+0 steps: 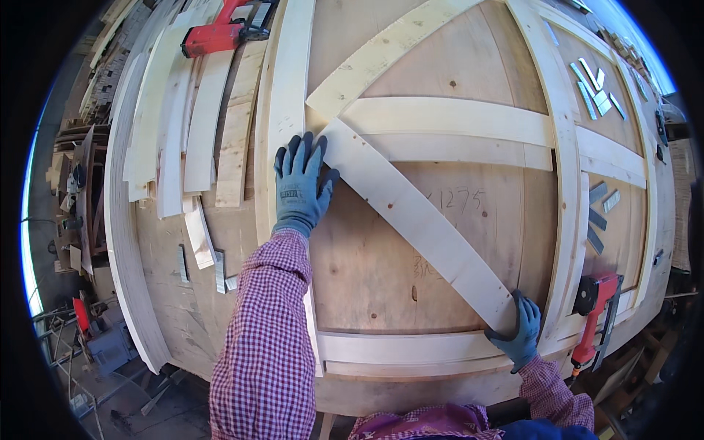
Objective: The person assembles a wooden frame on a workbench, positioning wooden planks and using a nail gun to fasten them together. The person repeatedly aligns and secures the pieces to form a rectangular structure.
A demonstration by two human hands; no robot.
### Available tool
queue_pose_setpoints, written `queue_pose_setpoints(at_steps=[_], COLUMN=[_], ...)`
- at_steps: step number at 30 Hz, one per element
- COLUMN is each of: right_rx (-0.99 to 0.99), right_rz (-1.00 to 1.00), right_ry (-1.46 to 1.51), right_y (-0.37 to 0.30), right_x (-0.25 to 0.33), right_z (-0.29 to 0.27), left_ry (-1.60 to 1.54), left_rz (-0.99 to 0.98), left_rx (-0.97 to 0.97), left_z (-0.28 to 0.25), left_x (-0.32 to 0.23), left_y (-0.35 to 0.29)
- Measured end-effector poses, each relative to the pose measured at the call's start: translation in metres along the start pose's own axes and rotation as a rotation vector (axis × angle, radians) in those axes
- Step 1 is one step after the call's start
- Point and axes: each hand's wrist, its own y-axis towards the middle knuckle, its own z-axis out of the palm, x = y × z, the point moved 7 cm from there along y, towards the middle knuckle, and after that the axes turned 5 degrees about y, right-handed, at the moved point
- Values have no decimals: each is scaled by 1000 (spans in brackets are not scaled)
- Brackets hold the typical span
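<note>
A pale diagonal wooden board (411, 216) lies across a framed wooden panel (370, 286), slanting from upper left to lower right. My left hand (299, 187), in a grey-blue glove with dark fingertips, rests flat with fingers spread on the panel's left upright (287, 88), beside the board's upper end. At the lower right, my right hand (522, 334), gloved alike, holds the board's lower end between thumb and fingers. Another diagonal board (396, 55) rises from near the upper end toward the upper right. A horizontal crosspiece (455, 121) spans the panel between them.
A red nail gun (213, 38) lies on loose wooden strips (173, 110) at the upper left. Another red nail gun (598, 315) sits at the lower right. Strips of metal staples (598, 216) lie on the right part, with more staple strips (220, 271) at the left.
</note>
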Motion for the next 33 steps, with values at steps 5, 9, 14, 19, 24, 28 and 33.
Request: queue_pose_setpoints(at_steps=[5,9,14,19,24,28,33], right_rx=[118,-11,-269,-358,-53,216,406], right_rz=[22,-191,-561,-794,-693,-587,-448], right_ry=[-5,1,-85,-636,-750,-785,-763], right_y=[8,111,297,429,471,476,491], right_x=[1,57,193,261,278,295,302], right_z=[-4,-49,-46,35,55,40,16], left_ry=[32,12,-42,-43,-82,-77,-81], left_rz=[-21,-73,-64,-56,-51,-69,-52], left_rx=[24,102,48,74,63,104,52], left_z=[-1,-6,3,2,-2,-6,-2], left_x=[0,6,5,1,1,3,6], left_y=[-1,-3,-3,1,2,0,-1])
